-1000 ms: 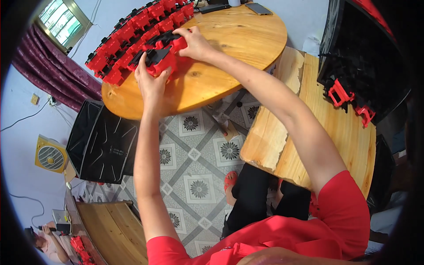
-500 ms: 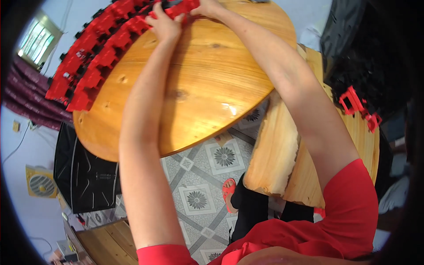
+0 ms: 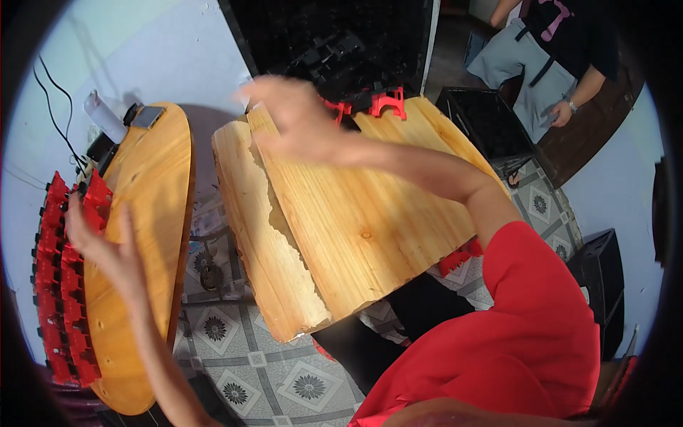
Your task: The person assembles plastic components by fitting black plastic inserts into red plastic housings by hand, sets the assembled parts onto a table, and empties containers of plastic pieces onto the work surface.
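Note:
My left hand [image 3: 114,256] is open at the left, thumb and fingers apart, beside two rows of red plastic parts with small black pieces [image 3: 71,299]. Those rows line the left edge of an oval wooden table [image 3: 153,235]; whether my fingertips touch them I cannot tell. Over the far left part of a plank table [image 3: 356,220] hangs my right hand [image 3: 302,124], its fingers smeared by motion. Just beyond it, red plastic parts [image 3: 388,103] sit at the plank table's far edge, in front of a large black container [image 3: 334,53] holding dark pieces.
A white bottle [image 3: 105,117] and a phone [image 3: 147,116] stand at the oval table's far end, near black cables. At upper right is another person in grey trousers [image 3: 523,64], beside a black crate [image 3: 487,121]. More red parts [image 3: 459,256] show below the plank table's right edge.
The view has swung right, toward the plank table. Both hands were together at the red row; now they are apart, my right hand over the plank table, my left still by the row.

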`<state>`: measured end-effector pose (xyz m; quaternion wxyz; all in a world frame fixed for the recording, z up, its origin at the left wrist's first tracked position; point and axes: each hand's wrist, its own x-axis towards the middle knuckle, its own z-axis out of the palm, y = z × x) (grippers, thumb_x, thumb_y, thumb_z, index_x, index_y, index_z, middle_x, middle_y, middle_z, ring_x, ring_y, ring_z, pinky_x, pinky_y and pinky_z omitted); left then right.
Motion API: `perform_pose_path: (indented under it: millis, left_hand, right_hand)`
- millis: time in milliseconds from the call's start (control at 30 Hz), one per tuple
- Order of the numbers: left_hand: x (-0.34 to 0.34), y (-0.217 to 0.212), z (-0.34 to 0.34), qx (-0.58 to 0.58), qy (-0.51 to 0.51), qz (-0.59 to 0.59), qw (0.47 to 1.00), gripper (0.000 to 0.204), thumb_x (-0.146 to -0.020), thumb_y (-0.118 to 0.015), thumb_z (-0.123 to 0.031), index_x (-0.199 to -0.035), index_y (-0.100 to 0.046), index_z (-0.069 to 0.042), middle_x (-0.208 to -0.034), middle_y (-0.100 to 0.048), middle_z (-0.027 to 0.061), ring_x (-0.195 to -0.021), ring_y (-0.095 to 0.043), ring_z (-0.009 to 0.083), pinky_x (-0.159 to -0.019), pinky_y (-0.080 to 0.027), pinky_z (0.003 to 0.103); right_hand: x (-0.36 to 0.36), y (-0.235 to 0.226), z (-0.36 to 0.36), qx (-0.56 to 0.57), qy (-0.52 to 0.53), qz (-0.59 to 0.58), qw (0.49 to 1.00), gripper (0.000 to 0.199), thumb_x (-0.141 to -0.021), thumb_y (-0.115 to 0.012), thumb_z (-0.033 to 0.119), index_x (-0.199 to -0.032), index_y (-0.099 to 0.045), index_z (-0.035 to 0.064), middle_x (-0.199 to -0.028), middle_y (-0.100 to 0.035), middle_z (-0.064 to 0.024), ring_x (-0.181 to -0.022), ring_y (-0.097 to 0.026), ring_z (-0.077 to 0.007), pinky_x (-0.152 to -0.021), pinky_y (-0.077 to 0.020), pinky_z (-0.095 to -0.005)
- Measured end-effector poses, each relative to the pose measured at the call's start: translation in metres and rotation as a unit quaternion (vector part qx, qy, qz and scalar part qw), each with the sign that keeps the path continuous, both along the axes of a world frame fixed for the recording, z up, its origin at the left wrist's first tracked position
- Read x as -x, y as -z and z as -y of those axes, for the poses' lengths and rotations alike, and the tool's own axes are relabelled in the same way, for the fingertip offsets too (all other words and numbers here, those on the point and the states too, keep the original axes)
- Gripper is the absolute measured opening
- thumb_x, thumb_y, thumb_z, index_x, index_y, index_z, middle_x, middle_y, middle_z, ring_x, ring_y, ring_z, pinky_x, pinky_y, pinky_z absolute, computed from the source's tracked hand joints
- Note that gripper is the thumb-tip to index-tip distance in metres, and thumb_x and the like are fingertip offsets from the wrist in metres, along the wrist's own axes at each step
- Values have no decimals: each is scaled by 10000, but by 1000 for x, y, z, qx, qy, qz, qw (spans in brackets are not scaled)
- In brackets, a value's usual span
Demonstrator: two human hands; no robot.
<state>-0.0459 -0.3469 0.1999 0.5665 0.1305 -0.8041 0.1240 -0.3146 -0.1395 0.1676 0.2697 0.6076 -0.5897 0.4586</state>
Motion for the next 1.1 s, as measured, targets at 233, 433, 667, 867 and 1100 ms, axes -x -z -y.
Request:
perform_pose_path:
  millis: [233, 433, 667, 867, 1100]
  left_hand:
    - [202, 51, -121, -182, 128, 151, 963, 791, -776, -768, -448, -1411, -421, -128, -1442, -342, 256, -1299, -345, 449, -1047, -352, 514]
    - [305, 77, -155, -342, 19, 166, 925, 1141, -611, -846, -557, -1519, -235, -234, -1583, 82, 220, -1360, -171, 588, -941, -452, 590]
    - [318, 81, -169, -389, 58, 191, 899, 466, -650, -819, -283, -1061, -681, -111, -1579, 26, 252, -1107, -562, 466, -864, -531, 430]
    - [284, 99, -188, -353, 195, 68, 912, 547, -652, -766, -188, -1158, -601, -62, -1563, -67, 277, -1184, -517, 465, -881, -513, 403]
    - [226, 138, -228, -236, 155, 57, 958, 716, -721, -809, -273, -1333, -478, -101, -1573, -91, 224, -1319, -321, 471, -1019, -383, 479]
  right_hand:
    - [286, -23, -56, 9, 449, 61, 891, 860, -756, -740, 526, -1431, -389, 124, -1437, -331, -222, -1275, -378, -434, -1022, -356, -536]
    - [320, -77, -36, -130, 414, 156, 887, 1097, -655, -827, 527, -1522, -206, 271, -1561, -72, -267, -1407, -151, -502, -1049, -302, -650]
    - [322, -32, -41, -13, 419, 81, 904, 634, -661, -778, 39, -1221, -513, 173, -1488, -210, -252, -1402, -165, -497, -890, -537, -500]
    - [276, 13, -81, 71, 337, -58, 937, 475, -617, -698, -41, -1023, -591, 182, -1378, -349, -195, -1342, -289, -431, -865, -534, -461]
    - [188, 82, -115, 93, 242, -21, 965, 447, -666, -687, -35, -1039, -611, 198, -1351, -408, -155, -1285, -397, -397, -931, -504, -429]
